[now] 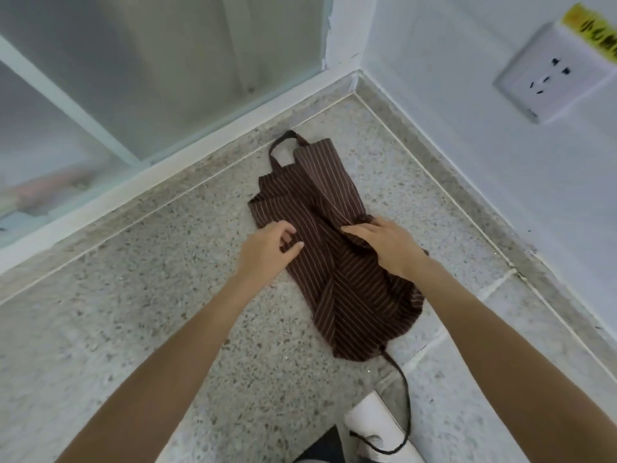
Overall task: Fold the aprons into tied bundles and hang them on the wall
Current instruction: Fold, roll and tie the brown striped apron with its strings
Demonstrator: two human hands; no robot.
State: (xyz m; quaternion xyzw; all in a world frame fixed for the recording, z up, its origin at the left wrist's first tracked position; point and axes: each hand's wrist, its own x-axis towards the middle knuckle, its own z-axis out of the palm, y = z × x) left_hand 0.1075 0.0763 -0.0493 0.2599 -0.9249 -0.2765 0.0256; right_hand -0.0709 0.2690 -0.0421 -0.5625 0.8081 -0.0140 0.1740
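Near the far right corner of the speckled stone bench (140, 295) lies a brown striped apron (337, 262), partly folded, its neck loop (283, 142) toward the window. Left hand (267, 248) pinches the apron's left edge; right hand (387, 245) has fingers (355, 232) curled on bunched fabric. A dark tie string (405, 406) trails off the near edge.

Both forearms are bare, with no sleeves, watch or rings in sight. The left hand (267, 250) and right hand (389, 243) wear no gloves. Near the bottom edge shows a white shoe (374, 426) and beside it a dark trouser leg (322, 446).
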